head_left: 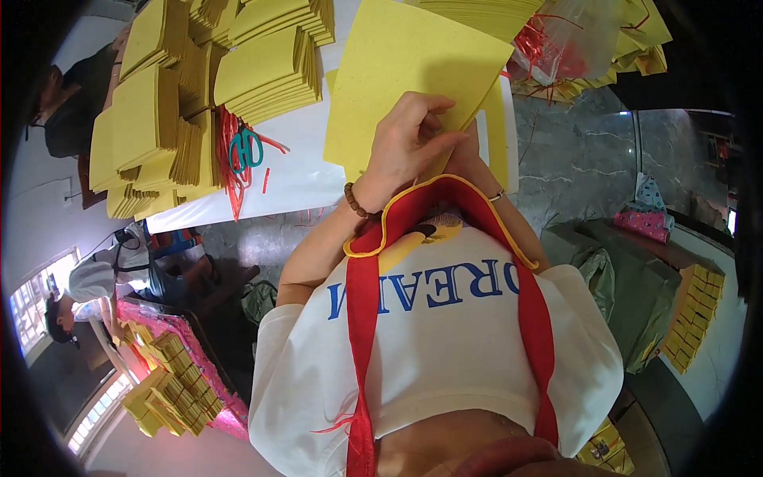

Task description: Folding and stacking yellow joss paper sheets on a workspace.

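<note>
My left hand (405, 147), with a beaded bracelet on its wrist, is bent over the near edge of a stack of yellow paper sheets (413, 60). Its fingers curl and its thumb points right, closed at the paper's edge. My right hand (470, 155) reaches up close beside it, at the sheets' near right side. The left hand and the paper cover most of its fingers, so its grip is hidden. The sheets lie at an angle, and another yellow sheet (498, 131) shows beneath on the right.
Folded yellow paper bundles (270, 71) are piled left on the white table (294, 171). Teal-handled scissors (245, 149) lie among red plastic strips (230, 171). At the back right is a clear plastic bag (572, 36). A person (103, 278) is at the left beside another bundle-covered table (230, 405).
</note>
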Tool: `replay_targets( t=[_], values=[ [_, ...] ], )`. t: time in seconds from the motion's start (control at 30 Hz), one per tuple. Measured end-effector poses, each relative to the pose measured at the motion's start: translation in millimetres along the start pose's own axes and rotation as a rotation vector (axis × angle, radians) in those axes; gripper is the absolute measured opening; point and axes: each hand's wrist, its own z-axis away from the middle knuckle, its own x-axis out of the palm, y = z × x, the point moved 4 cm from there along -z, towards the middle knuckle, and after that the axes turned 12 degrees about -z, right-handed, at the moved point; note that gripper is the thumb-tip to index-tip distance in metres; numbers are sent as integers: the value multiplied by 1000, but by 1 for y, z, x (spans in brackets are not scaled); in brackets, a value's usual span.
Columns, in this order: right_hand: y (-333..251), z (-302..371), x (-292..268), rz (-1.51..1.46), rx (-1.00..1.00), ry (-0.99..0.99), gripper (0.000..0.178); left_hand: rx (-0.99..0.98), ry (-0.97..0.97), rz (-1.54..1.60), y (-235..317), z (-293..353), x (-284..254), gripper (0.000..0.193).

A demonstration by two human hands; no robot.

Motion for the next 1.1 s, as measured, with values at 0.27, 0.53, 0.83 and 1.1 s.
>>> replay_targets(
  t=[0.27,0.53,0.83,1.1],
  values=[
    [-2,9,16,121,-74,7,29,-14,-48,101,-12,-2,-2,20],
    [1,4,12,39,3,-92,32,-392,0,453,-37,4,3,9],
    [-6,23,38,226,-93,0,38,-421,88,622,-44,-9,-1,12],
    [-134,85,51,523,-509,213,38,-361,166,918,-25,-43,-14,16]
  ],
)
